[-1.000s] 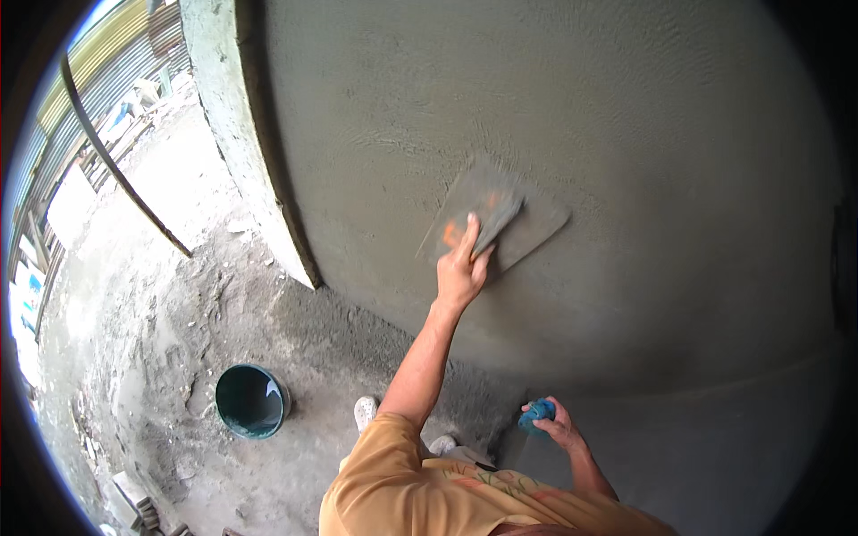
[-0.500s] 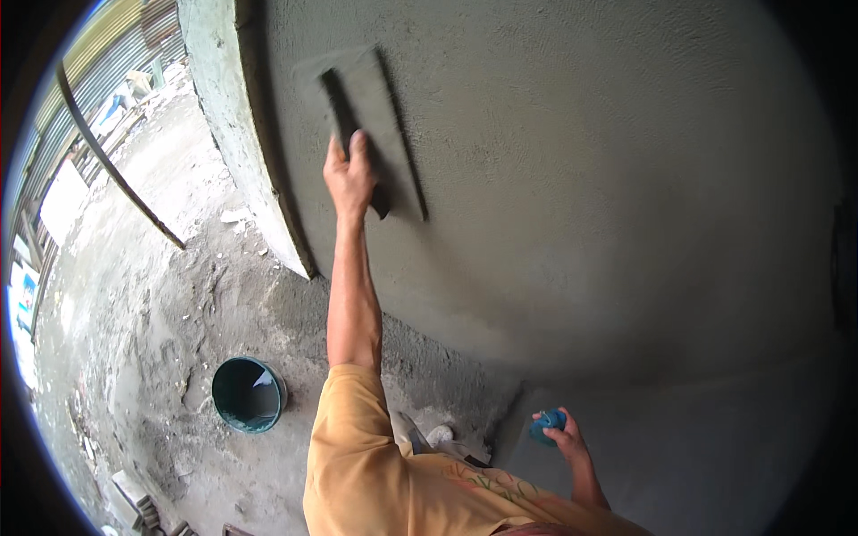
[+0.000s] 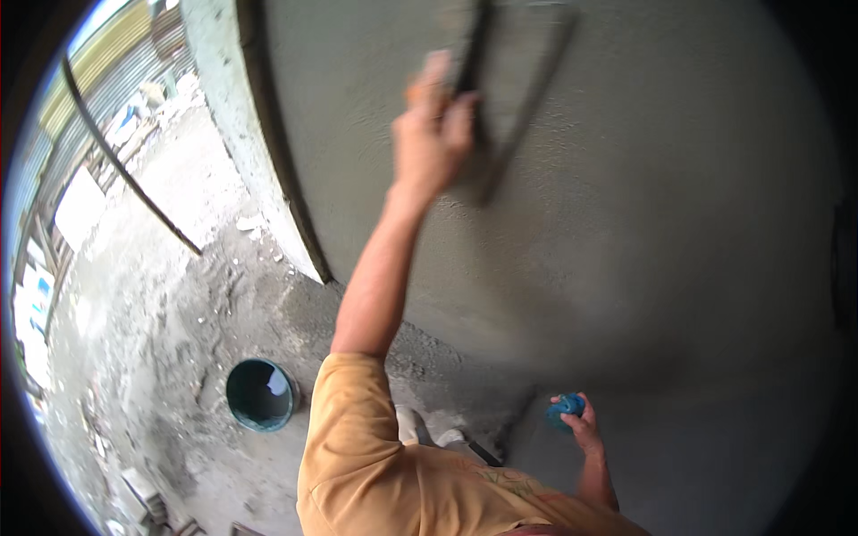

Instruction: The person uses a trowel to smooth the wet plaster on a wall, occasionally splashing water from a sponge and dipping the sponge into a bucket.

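My left hand [image 3: 431,134], its arm stretched up the wall, is closed around the dark handle of a plastering float [image 3: 517,76]. The float lies against the grey plastered wall [image 3: 661,161], tilted to the right at its top and blurred by motion. Lower and to the right, my right hand [image 3: 585,424] grips a small, rounded blue object [image 3: 565,408]. Its kind cannot be made out, and fingers cover part of it. That hand is held near my body, apart from the float.
A dark green bucket [image 3: 260,395] holding greyish liquid stands on the rough ground to the left. A pale concrete edge [image 3: 259,152] borders the wall there. Farther left are a thin curved rod [image 3: 130,174] and corrugated sheets [image 3: 116,62]. Blocks [image 3: 143,491] lie at the lower left.
My left hand has swept the float to the right and upward across the wall, and its tilt has swung from leftward to rightward. My right hand has risen slightly with the blue object.
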{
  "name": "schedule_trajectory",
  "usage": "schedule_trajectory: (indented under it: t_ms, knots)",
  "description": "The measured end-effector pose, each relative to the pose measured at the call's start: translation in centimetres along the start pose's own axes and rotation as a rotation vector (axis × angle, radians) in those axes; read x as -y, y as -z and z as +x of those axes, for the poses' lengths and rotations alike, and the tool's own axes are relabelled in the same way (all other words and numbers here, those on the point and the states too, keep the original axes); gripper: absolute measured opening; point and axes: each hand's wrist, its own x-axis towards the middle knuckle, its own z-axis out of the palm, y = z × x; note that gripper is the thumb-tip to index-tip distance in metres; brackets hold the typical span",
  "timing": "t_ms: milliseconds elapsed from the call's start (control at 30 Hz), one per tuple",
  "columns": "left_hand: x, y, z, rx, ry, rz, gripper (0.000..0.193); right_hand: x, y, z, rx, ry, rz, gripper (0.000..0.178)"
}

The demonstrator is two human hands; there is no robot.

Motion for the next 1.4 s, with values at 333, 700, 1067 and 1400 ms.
schedule_trajectory:
  t_ms: [333,700,1067,1400]
  knots:
    - [18.3,0.9,-20.0,-0.302,0.569,-0.393,0.033,-3.6,-3.3,1.3,0.067,-0.21,-0.037,0.04]
    - [-1.3,6.1,20.8,-0.213,-0.083,-0.185,0.038,2.0,-6.1,5.8,0.103,0.002,0.078,0.039]
    - [12.7,9.4,2.7,-0.223,0.121,0.099,0.03,0.7,-6.8,7.4,0.163,0.092,0.106,0.045]
    - [0.4,3.2,5.0,-0.016,0.088,-0.146,0.047,11.2,-18.5,11.0,0.729,0.076,0.649,0.036]
